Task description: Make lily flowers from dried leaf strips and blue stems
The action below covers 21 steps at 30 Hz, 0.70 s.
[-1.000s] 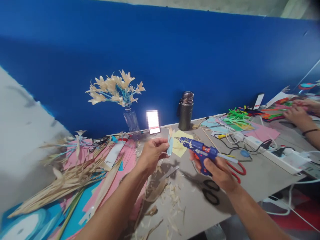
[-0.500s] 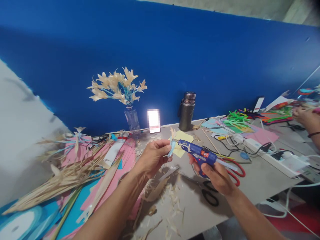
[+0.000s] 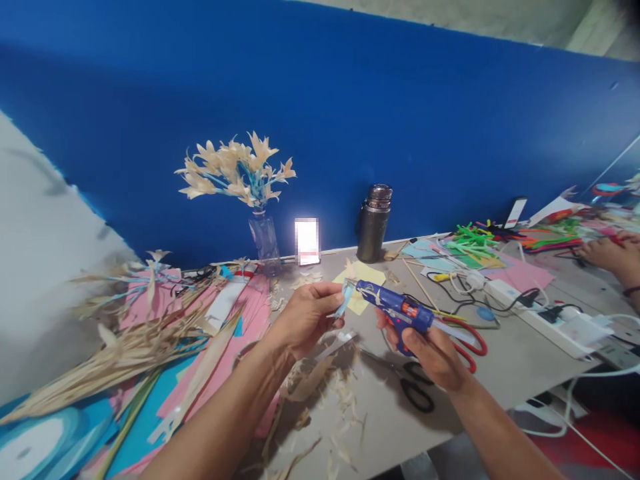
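My right hand (image 3: 425, 347) grips a blue hot glue gun (image 3: 393, 303) with a clear glue stick (image 3: 453, 332) sticking out of its back. The gun's nozzle points left, right by my left hand (image 3: 315, 313). Pinched between my left thumb and fingers is a small flower piece (image 3: 346, 295), pale husk at the top and light-blue strip below. The nozzle is at the blue strip; whether it touches cannot be made out. Under my hands lie husk scraps (image 3: 345, 387), black-handled scissors (image 3: 419, 388) and red-handled scissors (image 3: 473, 343). A yellow paper (image 3: 363, 303) lies behind the nozzle.
Husk flowers (image 3: 240, 167) stand in a clear bottle (image 3: 265, 240) at the back, beside a lit phone (image 3: 307, 241) and a dark flask (image 3: 375, 223). Dried husks (image 3: 110, 360) cover pink paper on the left. A power strip (image 3: 540, 320) and another person's hand (image 3: 607, 253) are at right.
The flower piece in my left hand has tipped slightly, its blue strip now facing the nozzle more. The glue gun stays almost in place. The other person's hand at right has shifted lower.
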Available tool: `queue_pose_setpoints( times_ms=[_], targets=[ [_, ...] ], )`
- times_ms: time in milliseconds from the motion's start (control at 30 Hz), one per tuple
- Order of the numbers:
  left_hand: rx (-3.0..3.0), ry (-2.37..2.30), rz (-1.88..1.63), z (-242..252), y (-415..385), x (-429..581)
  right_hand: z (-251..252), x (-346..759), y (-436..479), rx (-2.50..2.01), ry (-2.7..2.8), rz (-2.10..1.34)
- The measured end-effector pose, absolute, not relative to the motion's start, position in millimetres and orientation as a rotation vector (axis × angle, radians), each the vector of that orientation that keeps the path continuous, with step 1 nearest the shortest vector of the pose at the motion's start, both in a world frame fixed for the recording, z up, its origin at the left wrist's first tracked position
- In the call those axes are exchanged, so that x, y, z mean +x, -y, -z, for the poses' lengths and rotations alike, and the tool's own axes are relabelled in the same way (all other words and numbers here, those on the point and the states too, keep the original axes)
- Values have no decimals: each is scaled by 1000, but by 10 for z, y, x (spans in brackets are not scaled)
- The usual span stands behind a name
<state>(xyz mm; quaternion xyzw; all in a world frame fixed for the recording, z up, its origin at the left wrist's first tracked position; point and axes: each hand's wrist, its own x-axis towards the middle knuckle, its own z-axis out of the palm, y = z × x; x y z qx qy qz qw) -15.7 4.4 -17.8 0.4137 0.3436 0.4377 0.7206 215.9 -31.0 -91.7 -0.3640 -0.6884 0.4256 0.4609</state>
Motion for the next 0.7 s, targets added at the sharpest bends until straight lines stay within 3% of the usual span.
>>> queue_pose_setpoints(
  times_ms=[700],
  targets=[
    [923,-943,-1133,186,-28,-149,825,2146,332,-917,1654,-1053]
  ],
)
